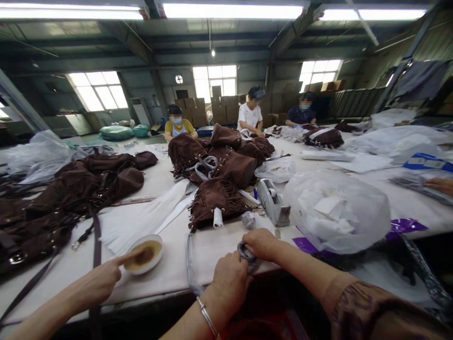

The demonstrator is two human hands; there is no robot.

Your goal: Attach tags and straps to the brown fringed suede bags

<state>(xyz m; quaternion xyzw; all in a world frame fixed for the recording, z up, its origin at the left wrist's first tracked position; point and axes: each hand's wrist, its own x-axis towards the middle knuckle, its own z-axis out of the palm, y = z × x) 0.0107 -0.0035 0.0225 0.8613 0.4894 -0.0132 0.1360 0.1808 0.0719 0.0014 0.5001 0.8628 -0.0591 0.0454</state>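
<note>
While your left hand [230, 278] grips the plastic-wrapped strap [248, 257] in a fist, your right [260, 243] pinches its coil, all at the table's [166, 278] near edge. Bare tabletop lies left, toward the bowl [144, 255]; fringed bag [215, 200] sits just beyond.

glaring tube lights [233, 10] overhead, bright blown-out windows [214, 81], dim rafters, stretched edges, pixelated faces
</note>
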